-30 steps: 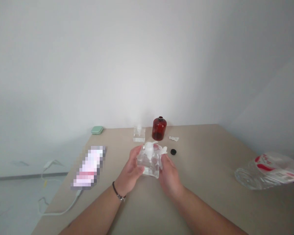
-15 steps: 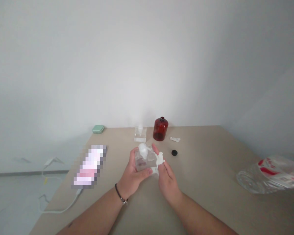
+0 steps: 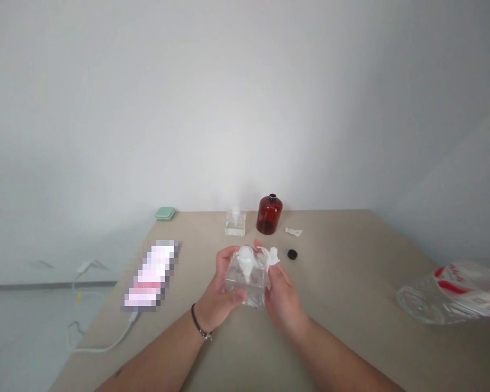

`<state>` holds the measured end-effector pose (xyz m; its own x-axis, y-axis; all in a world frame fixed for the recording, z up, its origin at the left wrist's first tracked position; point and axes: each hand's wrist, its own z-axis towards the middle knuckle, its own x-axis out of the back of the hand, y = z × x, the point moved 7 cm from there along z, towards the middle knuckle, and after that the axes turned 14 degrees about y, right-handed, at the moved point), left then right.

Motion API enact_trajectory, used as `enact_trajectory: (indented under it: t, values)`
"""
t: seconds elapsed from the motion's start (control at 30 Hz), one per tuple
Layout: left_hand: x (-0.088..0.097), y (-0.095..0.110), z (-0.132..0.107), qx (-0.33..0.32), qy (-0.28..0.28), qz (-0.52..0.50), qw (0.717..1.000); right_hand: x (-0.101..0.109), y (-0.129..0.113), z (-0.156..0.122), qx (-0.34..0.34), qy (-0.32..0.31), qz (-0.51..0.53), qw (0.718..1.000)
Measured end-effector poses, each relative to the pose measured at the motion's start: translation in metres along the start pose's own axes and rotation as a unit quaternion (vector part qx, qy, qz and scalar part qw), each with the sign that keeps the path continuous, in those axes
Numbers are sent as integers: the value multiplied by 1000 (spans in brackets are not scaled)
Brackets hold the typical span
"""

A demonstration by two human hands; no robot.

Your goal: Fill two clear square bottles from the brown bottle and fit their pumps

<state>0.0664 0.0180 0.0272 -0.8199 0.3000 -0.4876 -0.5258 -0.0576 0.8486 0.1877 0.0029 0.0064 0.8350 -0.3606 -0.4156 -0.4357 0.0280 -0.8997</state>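
A clear square bottle (image 3: 247, 280) with a white funnel-like top (image 3: 245, 260) is held above the beige table (image 3: 351, 283), between both hands. My left hand (image 3: 219, 294) wraps its left side, fingers closed round it. My right hand (image 3: 281, 296) presses against its right side and pinches a crumpled white tissue (image 3: 270, 255) against the bottle's upper edge. A black band sits on my left wrist.
Behind stand a dark red bottle (image 3: 269, 214) without a cap, a second small clear bottle (image 3: 235, 222), a white scrap (image 3: 293, 232) and a black cap (image 3: 292, 254). A green box (image 3: 165, 213), a blurred flat object (image 3: 151, 274) with a white cable, and a clear plastic bag (image 3: 453, 294) lie around.
The bottle was tilted to the left half a second ago and now stands upright again. My right hand has closed back onto its side with the tissue.
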Motion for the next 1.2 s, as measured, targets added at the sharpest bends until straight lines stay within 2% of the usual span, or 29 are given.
enact_trajectory:
  t: [0.1,0.2,0.3,0.4,0.5,0.63,0.77,1.07,1.2]
  values:
    - [7,2,7,-30,36,80,996,9,-7,-1,61,32,-16,997]
    - [7,0,9,-7,74,83,994,11,-17,-7,119,35,-52,991]
    - [0,-1,6,11,71,27,997,1,-26,-15,165,-15,-88,982]
    - [0,-1,3,8,92,66,994,-7,-28,-19,176,-58,-98,978]
    - [0,2,0,9,95,90,991,-7,-24,-16,143,-68,-85,984]
    - [-12,1,-6,43,23,42,998,-1,-12,-7,33,-33,-67,997]
    - [-20,4,-10,49,-12,3,999,-2,-11,-3,-23,6,-9,1000]
    - [-22,1,-16,47,-29,-14,998,-23,-7,-9,-174,-44,87,980]
    - [-26,-3,-16,19,-20,-16,999,-31,-5,-19,-179,-57,138,972]
